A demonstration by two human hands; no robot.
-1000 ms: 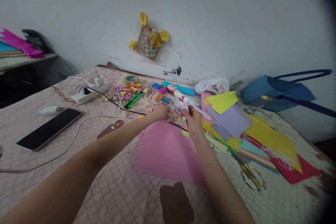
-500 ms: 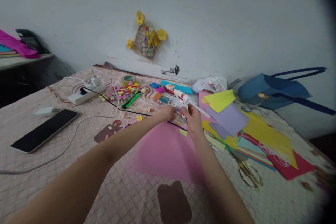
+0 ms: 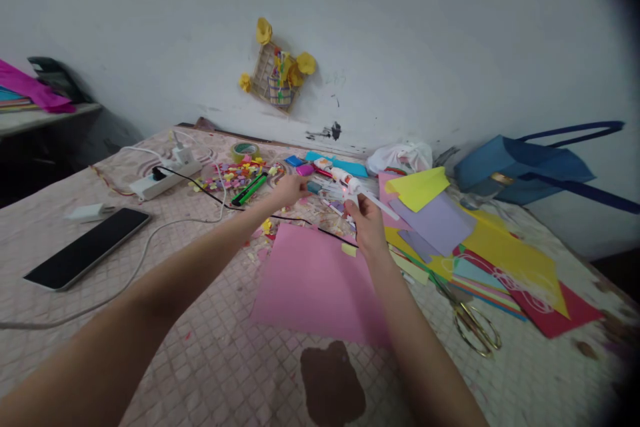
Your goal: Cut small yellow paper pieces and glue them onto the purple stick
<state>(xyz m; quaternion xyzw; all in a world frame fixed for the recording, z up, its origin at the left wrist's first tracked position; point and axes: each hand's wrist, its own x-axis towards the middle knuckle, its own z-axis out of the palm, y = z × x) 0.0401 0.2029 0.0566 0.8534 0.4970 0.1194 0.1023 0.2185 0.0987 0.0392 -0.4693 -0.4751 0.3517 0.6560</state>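
While hands [image 3: 369,223] reach over tablecloth [image 3: 225,360], smudged wall [image 3: 425,33] behind.

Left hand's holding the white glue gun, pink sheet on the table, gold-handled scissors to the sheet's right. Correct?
Not quite: the head view shows the right hand holding the white glue gun. The pink sheet on the table and the gold-handled scissors to its right are as you say.
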